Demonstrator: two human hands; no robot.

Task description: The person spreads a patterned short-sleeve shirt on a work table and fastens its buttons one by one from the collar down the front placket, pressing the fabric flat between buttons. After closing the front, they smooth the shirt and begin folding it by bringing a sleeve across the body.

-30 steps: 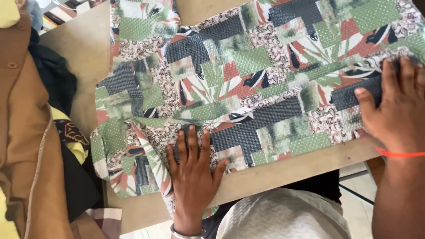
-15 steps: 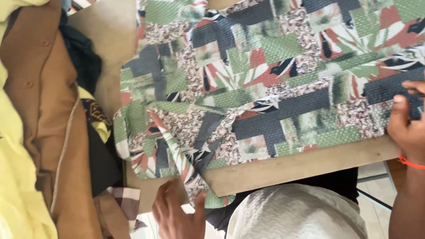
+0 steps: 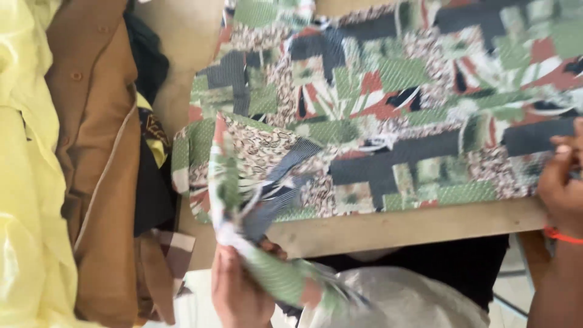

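Observation:
A patchwork cloth in green, red, dark blue and beige lies spread on a wooden table. My left hand is below the table's near edge and grips the cloth's lower left corner, which is pulled off the table and twisted toward me. My right hand, with a red band at the wrist, pinches the cloth's lower right edge at the frame's right side.
A pile of garments lies at the left: a yellow one, a brown buttoned one and dark pieces. A pale grey cloth rests on my lap under the table edge.
My left hand left the cloth's top, dropped below the table edge and took hold of the lower left corner, pulling it toward me. My right hand went from flat to pinching the edge.

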